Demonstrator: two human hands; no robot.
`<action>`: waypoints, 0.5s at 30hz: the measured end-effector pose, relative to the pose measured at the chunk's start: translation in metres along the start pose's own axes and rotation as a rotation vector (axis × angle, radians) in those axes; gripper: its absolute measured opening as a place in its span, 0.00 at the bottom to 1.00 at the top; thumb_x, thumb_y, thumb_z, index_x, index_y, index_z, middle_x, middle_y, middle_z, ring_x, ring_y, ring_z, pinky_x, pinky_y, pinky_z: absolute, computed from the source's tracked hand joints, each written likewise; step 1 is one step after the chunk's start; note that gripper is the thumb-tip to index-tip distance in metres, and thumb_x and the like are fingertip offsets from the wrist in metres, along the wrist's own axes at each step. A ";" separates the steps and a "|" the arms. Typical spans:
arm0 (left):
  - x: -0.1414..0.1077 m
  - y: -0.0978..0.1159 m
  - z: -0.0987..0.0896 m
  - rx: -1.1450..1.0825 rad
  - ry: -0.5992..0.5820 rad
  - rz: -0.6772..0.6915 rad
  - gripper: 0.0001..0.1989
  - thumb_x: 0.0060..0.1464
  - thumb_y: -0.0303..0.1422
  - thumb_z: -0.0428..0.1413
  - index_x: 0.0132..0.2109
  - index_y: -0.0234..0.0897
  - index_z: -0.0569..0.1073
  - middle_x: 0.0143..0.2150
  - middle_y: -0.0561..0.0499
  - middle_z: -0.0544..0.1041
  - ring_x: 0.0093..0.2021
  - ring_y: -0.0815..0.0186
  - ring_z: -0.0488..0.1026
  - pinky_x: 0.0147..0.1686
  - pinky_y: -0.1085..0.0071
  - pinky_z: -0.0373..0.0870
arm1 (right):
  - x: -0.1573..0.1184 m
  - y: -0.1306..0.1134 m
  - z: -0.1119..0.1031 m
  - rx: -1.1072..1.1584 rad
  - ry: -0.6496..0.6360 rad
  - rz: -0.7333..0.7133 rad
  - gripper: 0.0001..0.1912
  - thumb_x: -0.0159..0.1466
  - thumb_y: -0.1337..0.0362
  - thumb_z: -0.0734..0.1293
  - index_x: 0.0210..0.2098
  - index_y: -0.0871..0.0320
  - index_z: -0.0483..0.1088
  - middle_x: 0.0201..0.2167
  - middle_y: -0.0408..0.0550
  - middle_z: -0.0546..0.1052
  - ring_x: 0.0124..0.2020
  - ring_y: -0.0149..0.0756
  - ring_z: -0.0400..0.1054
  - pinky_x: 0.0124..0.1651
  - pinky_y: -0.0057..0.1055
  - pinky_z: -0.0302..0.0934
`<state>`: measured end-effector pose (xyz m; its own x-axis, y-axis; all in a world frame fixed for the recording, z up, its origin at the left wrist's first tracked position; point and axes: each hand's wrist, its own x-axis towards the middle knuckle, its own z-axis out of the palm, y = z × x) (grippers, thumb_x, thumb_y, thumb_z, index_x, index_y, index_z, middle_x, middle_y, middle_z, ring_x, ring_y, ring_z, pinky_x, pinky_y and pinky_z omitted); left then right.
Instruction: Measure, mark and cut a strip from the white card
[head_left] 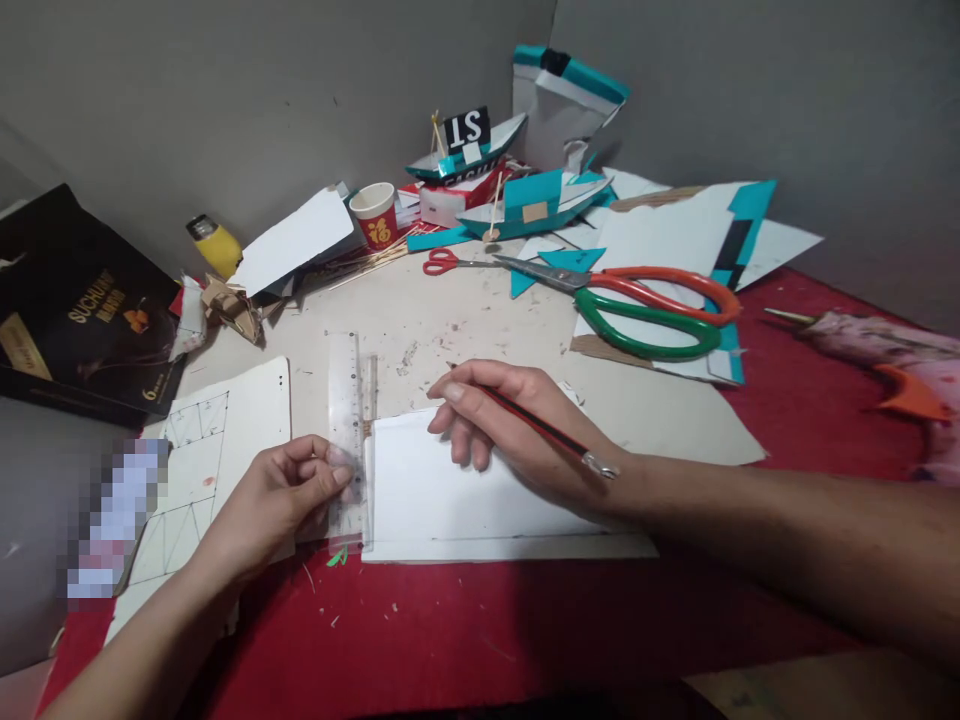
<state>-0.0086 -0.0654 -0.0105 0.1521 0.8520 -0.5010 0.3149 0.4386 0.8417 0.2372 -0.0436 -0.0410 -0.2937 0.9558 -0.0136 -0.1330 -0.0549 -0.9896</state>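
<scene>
My left hand [296, 490] pinches a clear plastic ruler [345, 390] between thumb and fingers. The ruler stands lengthwise away from me, beside the left edge of a white sheet of card [450, 500]. A second narrow clear strip [369, 470] lies along that edge; whether it belongs to the ruler I cannot tell. In my right hand [525, 425] is a red and black pencil [536, 425], its tip pointing away to the left. That hand is over the card, which has a faint line near its front edge. Left of the ruler lies a paper with drawn lines [259, 400], partly under my left forearm.
Large scissors [645, 300] with orange and green handles lie at the right, near small red-handled scissors [442, 262]. Two cardboard boats [555, 200] [469, 150], a paper cup [375, 215] and card scraps line the back. A black box [97, 300] stands at the left.
</scene>
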 end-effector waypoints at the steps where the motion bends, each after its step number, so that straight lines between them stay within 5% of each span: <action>1: 0.001 0.000 0.000 -0.001 -0.009 -0.016 0.11 0.52 0.41 0.63 0.31 0.40 0.72 0.18 0.59 0.68 0.16 0.76 0.56 0.17 0.78 0.50 | 0.000 -0.001 0.000 -0.004 -0.001 0.006 0.12 0.68 0.57 0.62 0.39 0.60 0.70 0.31 0.46 0.77 0.21 0.26 0.68 0.21 0.23 0.62; 6: 0.002 -0.002 0.000 0.010 -0.066 -0.075 0.13 0.57 0.43 0.59 0.30 0.39 0.73 0.21 0.54 0.74 0.19 0.73 0.67 0.22 0.76 0.63 | 0.001 -0.003 0.002 -0.024 -0.010 0.057 0.08 0.65 0.60 0.63 0.34 0.59 0.68 0.27 0.45 0.75 0.19 0.26 0.66 0.20 0.23 0.59; 15: 0.003 0.009 0.001 0.080 -0.089 -0.031 0.13 0.54 0.42 0.61 0.28 0.39 0.71 0.22 0.55 0.73 0.20 0.72 0.67 0.23 0.75 0.64 | 0.000 -0.008 0.004 -0.059 -0.018 0.089 0.06 0.65 0.64 0.62 0.32 0.59 0.67 0.27 0.45 0.75 0.19 0.25 0.65 0.20 0.21 0.58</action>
<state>-0.0043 -0.0593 -0.0043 0.2223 0.8083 -0.5452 0.3936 0.4372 0.8086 0.2344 -0.0444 -0.0326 -0.3192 0.9424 -0.1001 -0.0492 -0.1220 -0.9913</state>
